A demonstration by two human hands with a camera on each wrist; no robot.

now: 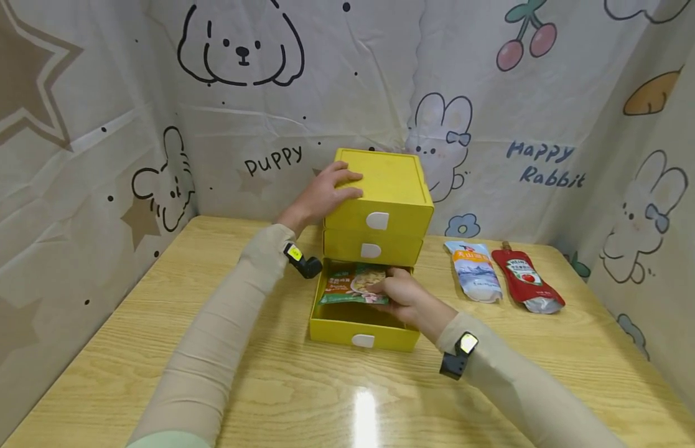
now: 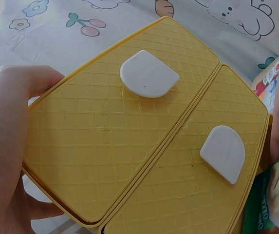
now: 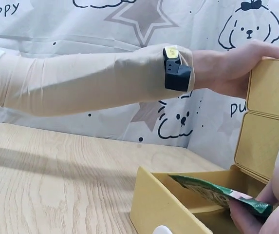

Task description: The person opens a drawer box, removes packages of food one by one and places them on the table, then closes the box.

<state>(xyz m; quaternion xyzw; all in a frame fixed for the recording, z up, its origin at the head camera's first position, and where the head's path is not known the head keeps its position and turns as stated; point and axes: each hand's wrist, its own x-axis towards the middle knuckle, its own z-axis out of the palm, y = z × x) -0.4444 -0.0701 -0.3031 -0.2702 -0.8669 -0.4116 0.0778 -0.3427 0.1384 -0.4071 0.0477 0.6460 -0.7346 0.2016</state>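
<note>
A yellow three-drawer box stands on the table, its bottom drawer pulled out toward me. My left hand rests on the box's top left edge, some fingers over the top and others down the side. Over the open drawer, my right hand pinches a green and brown food packet by its right side, thumb on top. The right wrist view has the packet tilted, its near edge between thumb and fingers. Both upper drawers are closed, as their white tabs in the left wrist view confirm.
Right of the box lie a white, blue and orange pouch and a red Heinz ketchup pouch with a spout. The wooden table meets a printed cloth backdrop behind and at both sides.
</note>
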